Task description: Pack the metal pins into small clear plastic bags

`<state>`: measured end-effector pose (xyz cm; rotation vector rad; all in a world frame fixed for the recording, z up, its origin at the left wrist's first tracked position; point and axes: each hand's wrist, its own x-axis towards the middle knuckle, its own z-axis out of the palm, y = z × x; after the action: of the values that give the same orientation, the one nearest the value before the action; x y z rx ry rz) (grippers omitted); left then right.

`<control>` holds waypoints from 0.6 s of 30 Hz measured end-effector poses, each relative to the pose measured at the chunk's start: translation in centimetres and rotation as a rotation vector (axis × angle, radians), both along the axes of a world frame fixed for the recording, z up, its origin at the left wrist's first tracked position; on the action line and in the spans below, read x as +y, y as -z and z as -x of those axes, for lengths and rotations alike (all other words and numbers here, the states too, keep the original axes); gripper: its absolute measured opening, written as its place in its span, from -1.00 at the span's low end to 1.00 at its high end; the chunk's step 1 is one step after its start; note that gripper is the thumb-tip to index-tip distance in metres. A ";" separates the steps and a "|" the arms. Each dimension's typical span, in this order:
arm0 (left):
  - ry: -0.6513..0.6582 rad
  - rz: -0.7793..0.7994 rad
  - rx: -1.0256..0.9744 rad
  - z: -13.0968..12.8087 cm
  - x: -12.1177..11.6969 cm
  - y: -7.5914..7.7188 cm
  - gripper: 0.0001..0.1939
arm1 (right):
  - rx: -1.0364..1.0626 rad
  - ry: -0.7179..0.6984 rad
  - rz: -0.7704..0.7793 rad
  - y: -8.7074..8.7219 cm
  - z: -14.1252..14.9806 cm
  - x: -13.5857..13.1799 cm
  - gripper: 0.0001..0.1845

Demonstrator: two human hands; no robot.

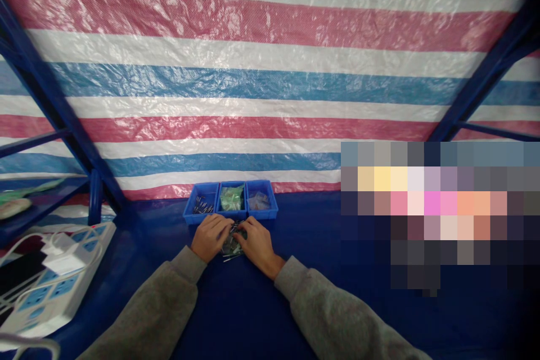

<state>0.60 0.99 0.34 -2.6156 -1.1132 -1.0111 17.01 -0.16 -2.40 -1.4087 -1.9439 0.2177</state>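
Observation:
My left hand (211, 236) and my right hand (258, 242) meet over the blue table in front of three small bins. Between them lies a small see-through, greenish plastic bag (230, 246) with thin metal pieces in or around it. Both hands have bent fingers closed at the bag's upper part; the exact grip is partly hidden. One thin metal pin (233, 259) shows below the bag. Behind my hands, the left blue bin (199, 217) holds dark screw-like pieces, the middle one (232, 216) green plastic packets, and the right one (266, 215) clear bags.
A white power strip (86, 281) with a charger (65, 255) and cables lies at the left. Blue metal frame posts (63, 107) rise on both sides, before a striped plastic sheet (261, 84). The right side is pixelated, so its contents cannot be made out.

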 end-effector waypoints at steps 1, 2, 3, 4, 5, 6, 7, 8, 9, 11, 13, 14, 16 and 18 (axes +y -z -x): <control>-0.010 0.012 0.002 0.0 0.0 0.0 -0.77 | 0.002 -0.002 -0.002 0.0 0.0 0.0 -0.87; -0.022 0.029 0.010 0.0 -0.1 0.0 -0.78 | 0.003 -0.002 -0.003 0.0 0.0 0.0 -0.87; -0.036 0.052 0.028 0.1 -0.1 0.0 -0.79 | 0.000 0.000 -0.004 0.0 0.0 0.0 -0.87; -0.045 0.080 0.059 0.2 -0.1 -0.1 -0.78 | -0.005 0.003 -0.004 0.0 0.0 0.0 -0.87; -0.045 0.111 0.098 0.3 -0.1 -0.2 -0.76 | -0.013 0.006 -0.004 0.0 0.0 0.0 -0.88; -0.034 0.143 0.142 0.5 0.0 -0.4 -0.72 | -0.021 0.007 -0.002 0.0 0.0 0.0 -0.88; -0.007 0.172 0.187 0.7 0.1 -0.6 -0.68 | -0.027 0.009 -0.001 0.0 0.0 0.0 -0.88; 0.028 0.203 0.220 0.9 0.2 -0.8 -0.64 | -0.031 0.009 0.001 0.0 0.0 0.0 -0.87; 0.051 0.236 0.237 1.2 0.3 -1.0 -0.62 | -0.034 0.009 0.003 0.0 -0.1 0.0 -0.86; 0.097 0.301 0.277 1.6 0.6 -1.2 -0.57 | -0.033 0.011 0.010 -0.1 0.0 0.0 -0.85; 0.137 0.341 0.314 1.9 0.9 -1.3 -0.53 | -0.025 0.018 0.016 -0.2 0.0 -0.1 -0.84; 0.152 0.353 0.323 2.0 0.9 -1.2 -0.51 | -0.017 0.021 0.019 -0.3 0.0 -0.1 -0.84; 0.168 0.363 0.321 2.1 1.1 -0.9 -0.51 | -0.001 0.023 0.027 -0.5 -0.1 -0.3 -0.80; 0.169 0.367 0.309 2.1 1.3 -0.5 -0.52 | 0.002 0.024 0.033 -0.7 -0.3 -0.5 -0.74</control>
<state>-1.50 2.27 0.84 -3.0588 -1.1014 -0.4273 17.32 -0.61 -1.68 -1.4514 -1.9295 0.2404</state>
